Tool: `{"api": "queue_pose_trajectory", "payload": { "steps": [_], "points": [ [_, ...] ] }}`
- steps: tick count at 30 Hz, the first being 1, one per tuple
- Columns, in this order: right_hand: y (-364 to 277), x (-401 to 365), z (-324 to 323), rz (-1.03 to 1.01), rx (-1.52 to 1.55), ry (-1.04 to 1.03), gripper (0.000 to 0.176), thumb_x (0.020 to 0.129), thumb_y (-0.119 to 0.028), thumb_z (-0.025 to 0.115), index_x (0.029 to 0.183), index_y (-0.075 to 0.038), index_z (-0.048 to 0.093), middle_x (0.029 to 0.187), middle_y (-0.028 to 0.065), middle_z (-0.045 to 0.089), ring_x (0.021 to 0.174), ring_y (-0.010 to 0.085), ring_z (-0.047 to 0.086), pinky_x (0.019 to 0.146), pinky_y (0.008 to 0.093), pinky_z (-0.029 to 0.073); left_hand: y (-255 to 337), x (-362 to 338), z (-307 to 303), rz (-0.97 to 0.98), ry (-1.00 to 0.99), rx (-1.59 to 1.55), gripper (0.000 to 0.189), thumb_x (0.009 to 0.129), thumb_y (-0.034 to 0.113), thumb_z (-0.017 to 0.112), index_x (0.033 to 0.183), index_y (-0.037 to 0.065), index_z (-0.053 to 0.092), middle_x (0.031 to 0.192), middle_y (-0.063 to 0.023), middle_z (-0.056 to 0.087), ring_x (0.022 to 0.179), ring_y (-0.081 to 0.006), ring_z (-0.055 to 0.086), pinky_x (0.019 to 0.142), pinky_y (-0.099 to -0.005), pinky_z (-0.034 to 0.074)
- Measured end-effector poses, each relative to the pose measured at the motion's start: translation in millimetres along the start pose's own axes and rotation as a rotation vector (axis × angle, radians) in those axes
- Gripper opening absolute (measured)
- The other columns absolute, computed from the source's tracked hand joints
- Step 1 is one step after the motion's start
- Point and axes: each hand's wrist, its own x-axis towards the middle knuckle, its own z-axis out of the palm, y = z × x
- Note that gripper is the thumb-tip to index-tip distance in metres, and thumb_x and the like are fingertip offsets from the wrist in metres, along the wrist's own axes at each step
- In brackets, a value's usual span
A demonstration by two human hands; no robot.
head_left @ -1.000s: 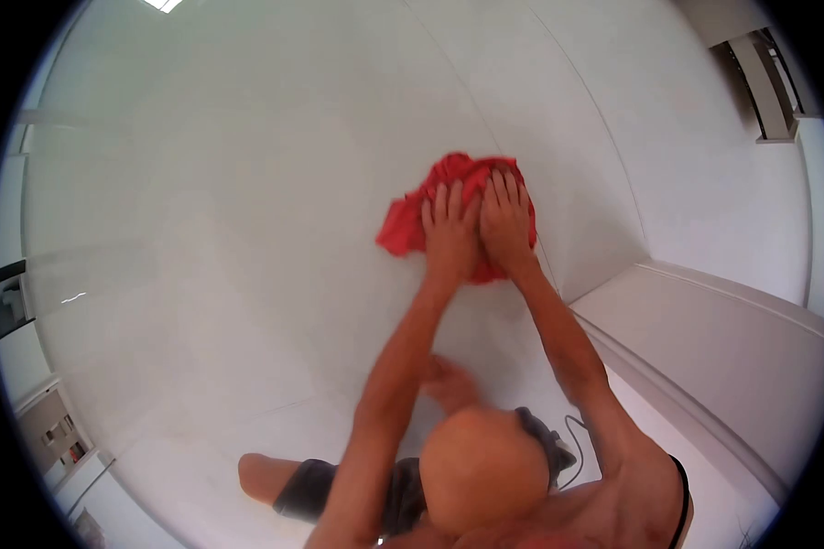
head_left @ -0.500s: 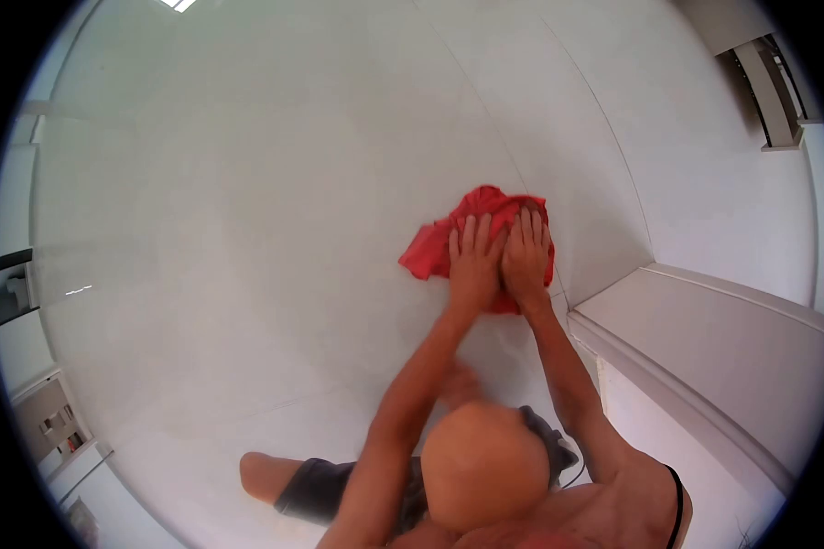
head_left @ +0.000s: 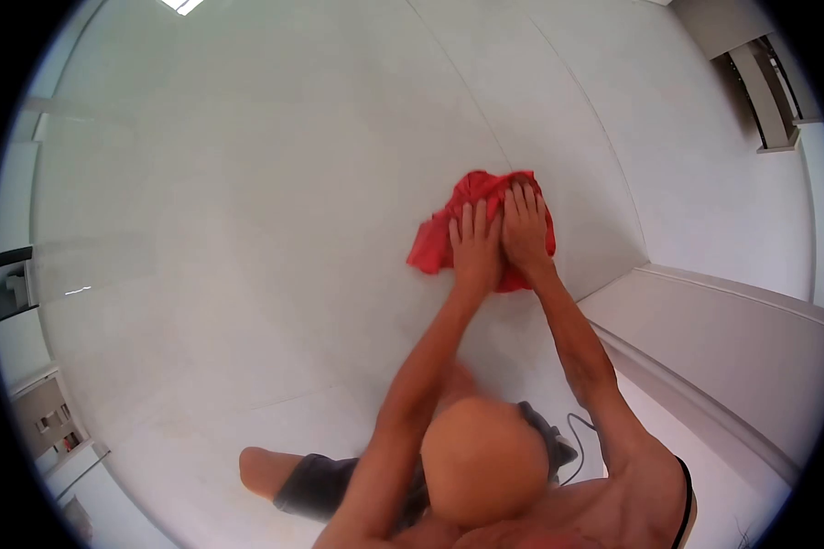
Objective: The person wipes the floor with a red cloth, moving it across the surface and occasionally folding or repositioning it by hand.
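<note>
A crumpled red cloth (head_left: 430, 245) lies on the pale tiled floor (head_left: 247, 201), right of the middle of the view. Flat on top of it rests my left hand (head_left: 474, 249), fingers stretched forward and slightly apart. Beside it, touching or nearly so, my right hand (head_left: 525, 229) presses on the cloth's right part with its fingers extended. Cloth edges stick out to the left, in front and below the palms.
A light cabinet or wall base (head_left: 723, 329) stands at the right. Grey furniture (head_left: 764, 96) is at the upper right, and white shelving (head_left: 50, 416) at the left edge. My bent knee (head_left: 485, 462) is below the hands.
Both hands and the red cloth have slid a little forward, away from my body. The hands stay flat on the cloth.
</note>
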Motion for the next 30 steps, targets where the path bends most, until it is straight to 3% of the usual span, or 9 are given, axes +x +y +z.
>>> {"api": "queue_pose_trajectory", "payload": {
  "steps": [5, 9, 13, 18, 20, 22, 26, 27, 30],
  "points": [
    [18.1, 67.5, 22.2, -0.027, 0.036, -0.052, 0.048, 0.093, -0.009, 0.055, 0.138, 0.006, 0.058, 0.148, 0.0246, 0.058, 0.144, 0.0419, 0.047, 0.119, 0.0588, 0.034, -22.4, 53.4, -7.2, 0.064, -0.039, 0.02, 0.064, 0.095, 0.016, 0.064, 0.157, 0.012, 0.051, 0.169, -0.0188, 0.037, 0.158, -0.0436, 0.03, 0.126, -0.065, 0.021],
    [20.4, 16.7, -1.7, -0.015, 0.07, -0.107, 0.044, 0.099, -0.012, 0.053, 0.141, 0.003, 0.058, 0.152, 0.0203, 0.058, 0.147, 0.04, 0.046, 0.12, 0.0564, 0.033, -2.9, 25.7, 0.4, 0.028, -0.037, 0.019, 0.065, 0.094, 0.018, 0.066, 0.158, 0.012, 0.051, 0.169, -0.0191, 0.037, 0.157, -0.0435, 0.03, 0.126, -0.0641, 0.021],
    [7.3, -7.2, -0.2, 0.057, 0.057, -0.042, 0.047, 0.098, -0.011, 0.054, 0.143, 0.003, 0.057, 0.156, 0.0203, 0.055, 0.15, 0.0388, 0.044, 0.121, 0.0596, 0.032, 5.2, -11.6, -2.6, 0.045, 0.01, -0.031, 0.066, 0.093, 0.018, 0.068, 0.157, 0.013, 0.051, 0.169, -0.0191, 0.036, 0.157, -0.0428, 0.031, 0.126, -0.0635, 0.022],
    [7.6, 47.4, 37.6, 0.086, -0.018, 0.041, 0.049, 0.096, -0.016, 0.058, 0.142, 0.001, 0.058, 0.155, 0.0194, 0.056, 0.146, 0.0412, 0.047, 0.118, 0.0631, 0.033, -36.0, 51.3, -19.1, 0.116, -0.123, 0.019, 0.071, 0.09, 0.017, 0.07, 0.158, 0.014, 0.051, 0.172, -0.0185, 0.034, 0.16, -0.041, 0.027, 0.127, -0.0634, 0.021],
    [5.1, 78.9, 54.5, 0.067, -0.051, 0.002, 0.049, 0.096, -0.017, 0.059, 0.142, 0.001, 0.059, 0.156, 0.0186, 0.056, 0.145, 0.0409, 0.047, 0.117, 0.0631, 0.034, -52.2, 70.9, -16.5, 0.065, -0.104, 0.076, 0.074, 0.089, 0.018, 0.071, 0.159, 0.014, 0.05, 0.172, -0.0188, 0.034, 0.161, -0.0411, 0.026, 0.127, -0.0633, 0.021],
    [-4.2, 90.7, 54.4, 0.074, 0.019, -0.057, 0.048, 0.097, -0.019, 0.059, 0.14, 0.0, 0.06, 0.155, 0.0184, 0.057, 0.144, 0.0407, 0.049, 0.117, 0.063, 0.034, -66.2, 67.2, 15.0, 0.025, 0.072, 0.15, 0.08, 0.085, 0.018, 0.075, 0.16, 0.014, 0.048, 0.172, -0.0195, 0.034, 0.161, -0.0414, 0.026, 0.127, -0.0636, 0.022],
    [-56.0, 74.2, 64.8, -0.081, 0.088, 0.064, 0.046, 0.098, -0.02, 0.06, 0.139, 0.0, 0.062, 0.152, 0.0184, 0.06, 0.145, 0.0402, 0.049, 0.119, 0.063, 0.032, -72.8, 23.0, -41.5, -0.104, -0.022, 0.111, 0.08, 0.087, 0.018, 0.073, 0.162, 0.014, 0.045, 0.173, -0.0184, 0.031, 0.161, -0.0405, 0.026, 0.127, -0.0624, 0.021],
    [-23.8, 71.7, 67.9, -0.069, 0.111, 0.096, 0.046, 0.098, -0.019, 0.059, 0.139, 0.001, 0.062, 0.151, 0.0183, 0.061, 0.145, 0.0401, 0.049, 0.12, 0.063, 0.031, -48.8, 36.0, -24.0, -0.11, -0.054, 0.131, 0.08, 0.088, 0.018, 0.073, 0.163, 0.015, 0.044, 0.174, -0.0182, 0.03, 0.162, -0.0404, 0.025, 0.127, -0.0619, 0.021],
    [-78.8, 60.2, 69.2, -0.13, 0.123, 0.056, 0.046, 0.098, -0.019, 0.059, 0.139, 0.001, 0.062, 0.152, 0.0174, 0.061, 0.146, 0.0394, 0.049, 0.12, 0.0633, 0.03, -77.9, -3.8, -56.0, -0.19, -0.146, 0.182, 0.082, 0.089, 0.02, 0.072, 0.165, 0.016, 0.04, 0.175, -0.0176, 0.027, 0.162, -0.0394, 0.025, 0.128, -0.0594, 0.022]
  ]
}}
